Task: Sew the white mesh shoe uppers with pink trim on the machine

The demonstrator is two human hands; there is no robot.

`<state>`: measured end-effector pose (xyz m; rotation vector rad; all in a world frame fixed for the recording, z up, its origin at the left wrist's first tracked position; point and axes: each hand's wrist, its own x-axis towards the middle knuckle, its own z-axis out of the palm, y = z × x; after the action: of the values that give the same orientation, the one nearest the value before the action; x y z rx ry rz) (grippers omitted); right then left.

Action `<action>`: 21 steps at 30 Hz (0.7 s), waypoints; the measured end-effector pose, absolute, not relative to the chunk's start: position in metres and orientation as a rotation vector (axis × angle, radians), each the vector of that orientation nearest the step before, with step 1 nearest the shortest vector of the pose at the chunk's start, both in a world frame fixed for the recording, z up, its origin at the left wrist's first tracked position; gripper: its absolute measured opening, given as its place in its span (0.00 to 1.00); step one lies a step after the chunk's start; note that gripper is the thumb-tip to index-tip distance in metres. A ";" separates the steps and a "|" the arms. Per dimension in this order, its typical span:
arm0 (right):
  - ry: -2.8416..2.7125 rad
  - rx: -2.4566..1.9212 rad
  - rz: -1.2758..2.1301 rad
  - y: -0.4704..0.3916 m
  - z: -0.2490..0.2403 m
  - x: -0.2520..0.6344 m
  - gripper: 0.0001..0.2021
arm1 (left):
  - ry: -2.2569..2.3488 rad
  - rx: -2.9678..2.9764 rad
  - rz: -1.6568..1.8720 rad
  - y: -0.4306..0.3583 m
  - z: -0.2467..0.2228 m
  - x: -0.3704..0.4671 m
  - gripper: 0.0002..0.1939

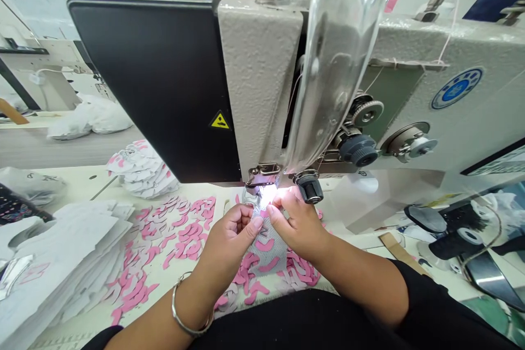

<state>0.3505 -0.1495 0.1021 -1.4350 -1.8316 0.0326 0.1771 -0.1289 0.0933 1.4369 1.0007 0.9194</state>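
Under the lit needle area of a sewing machine (262, 82), a light grey mesh fabric piece (279, 249) hangs toward me, with pink curved patches (264, 244) on it. My left hand (233, 235) pinches the fabric's left edge between thumb and fingers. From the other side, my right hand (301, 227) has its thumb and forefinger closed at the fabric beside a small pink patch (263, 212), just below the presser foot (262, 181). Glare washes out the spot between my fingertips and the needle. Loose pink pieces (191, 238) lie scattered left of my left hand.
Stacked white sheets (74, 257) stand at the left, with a pile of pink-and-white pieces (141, 169) behind. A clear plastic guard (336, 65) hangs before the machine head. Black thread spools (457, 243) and a brown strip (402, 254) lie at the right.
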 end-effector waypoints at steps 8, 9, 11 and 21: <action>-1.841 -1.398 -0.078 -0.148 0.095 0.350 0.06 | 1.056 1.437 0.969 -0.123 0.096 0.182 0.14; -1.839 -1.394 -0.081 -0.147 0.094 0.351 0.05 | 1.061 1.420 0.987 -0.122 0.097 0.183 0.13; -1.846 -1.354 -0.104 -0.146 0.090 0.355 0.04 | 1.050 1.354 0.989 -0.118 0.100 0.185 0.13; -2.080 -1.131 -0.272 -0.142 0.092 0.382 0.08 | 0.996 1.181 0.686 -0.084 0.131 0.184 0.09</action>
<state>0.3815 -0.1425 0.0915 -1.1307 -2.0797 -0.2724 0.1845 -0.0843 0.1306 1.1813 0.9963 0.6860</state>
